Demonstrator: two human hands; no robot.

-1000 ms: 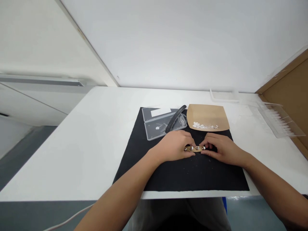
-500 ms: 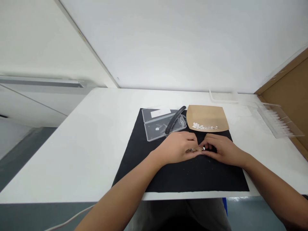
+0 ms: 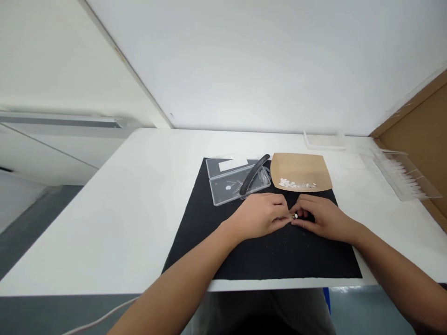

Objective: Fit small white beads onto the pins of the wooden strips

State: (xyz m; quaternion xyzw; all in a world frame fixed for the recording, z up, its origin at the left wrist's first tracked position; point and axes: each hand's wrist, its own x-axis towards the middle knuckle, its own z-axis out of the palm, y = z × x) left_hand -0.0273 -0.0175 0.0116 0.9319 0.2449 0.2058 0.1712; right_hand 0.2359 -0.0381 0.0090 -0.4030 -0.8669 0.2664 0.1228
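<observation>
Hands: left hand (image 3: 260, 215) and right hand (image 3: 321, 217) both pinch a small strip (image 3: 294, 216), mostly hidden
Strip: lower frame, right of centre, over a black mat (image 3: 279, 263)
Beyond: clear case (image 3: 218, 191), brown tray (image 3: 302, 165) with white bits (image 3: 284, 183)

No writing can be read (nor any number).

A bare left hand (image 3: 260, 215) and a bare right hand (image 3: 323, 216) are shown. The left forearm (image 3: 178, 284) and the right forearm (image 3: 391, 270) are likewise uncovered. By the right arm, a sliver of black fabric (image 3: 443, 285) is cut off by the picture's edge. Over the lap, dull-grey, softly creased cloth (image 3: 209, 314) is worn, its middle lost in black shadow.
</observation>
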